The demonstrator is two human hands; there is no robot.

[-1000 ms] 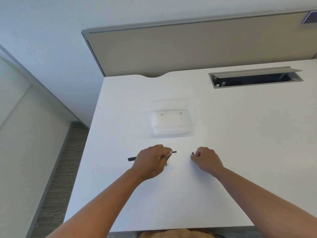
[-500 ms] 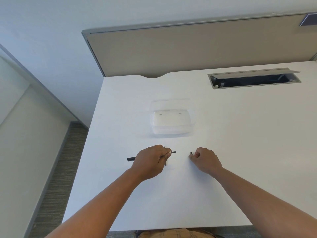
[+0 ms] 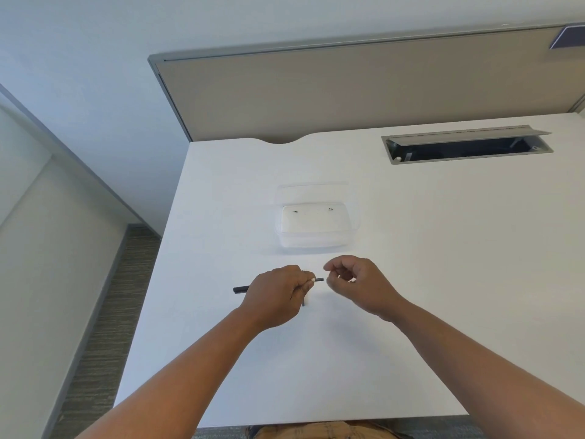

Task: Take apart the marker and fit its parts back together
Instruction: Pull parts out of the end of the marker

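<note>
A white counter stands against a grey partition. On it, beyond the hands, sits a clear tub holding only two tiny dark specks, too small to identify. The left hand is clenched around the dark marker, which lies level just over the counter, its thin end poking right. The right hand, half a second ago a fist resting further right, has lifted and closed in, its fingers loosely curled and apparently empty beside that end.
</note>
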